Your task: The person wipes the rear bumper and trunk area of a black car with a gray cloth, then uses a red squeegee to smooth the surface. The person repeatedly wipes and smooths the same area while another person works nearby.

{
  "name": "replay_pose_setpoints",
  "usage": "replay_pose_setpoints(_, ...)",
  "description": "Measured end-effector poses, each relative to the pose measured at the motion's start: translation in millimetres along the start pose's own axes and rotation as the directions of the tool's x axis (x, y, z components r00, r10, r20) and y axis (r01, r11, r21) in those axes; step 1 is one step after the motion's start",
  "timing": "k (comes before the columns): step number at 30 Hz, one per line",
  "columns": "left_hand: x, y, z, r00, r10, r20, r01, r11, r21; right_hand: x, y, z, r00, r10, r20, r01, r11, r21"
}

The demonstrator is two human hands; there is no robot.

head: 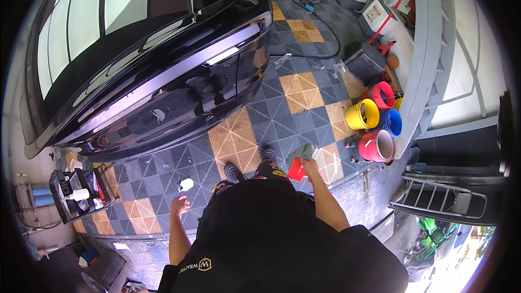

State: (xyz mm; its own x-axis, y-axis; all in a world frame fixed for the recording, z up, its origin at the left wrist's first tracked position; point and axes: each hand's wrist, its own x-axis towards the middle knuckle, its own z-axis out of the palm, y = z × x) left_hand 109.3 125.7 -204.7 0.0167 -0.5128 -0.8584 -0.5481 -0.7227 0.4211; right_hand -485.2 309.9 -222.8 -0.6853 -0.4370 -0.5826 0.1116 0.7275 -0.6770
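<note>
On the left, the curled fingers of my left hand (180,205) are at the head of a small white spray bottle (187,184), whose rounded body points away from me. In my right hand (311,168) are a flat red squeegee card (296,169) and a bunched grey cloth (302,152), held together beside my right leg. A glossy black car (179,85) stands ahead and to the left, with its side towards me. Both hands are apart from the car's body.
A tool cart (81,195) carrying bottles stands at left. To the right are a yellow bucket (362,114), a blue bucket (391,122) and red buckets (376,145). A black hose (338,40) crosses the tiled floor (285,122). A red-handled floor jack (384,28) is by the wall.
</note>
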Motion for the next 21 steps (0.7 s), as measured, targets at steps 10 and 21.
replay_pose_setpoints(10, 5.9, 24.7, 45.6, 0.995, 0.060, 0.082, -0.062, 0.998, 0.031, -1.8, -24.7, -4.1, 0.999, 0.047, 0.009, -0.047, 0.998, -0.049)
replay_pose_setpoints(21, 0.3, 29.1, 51.6, 0.999, -0.042, 0.020, 0.041, 0.997, 0.058, 15.9, -33.3, -42.3, 0.971, 0.200, 0.132, -0.213, 0.972, 0.099)
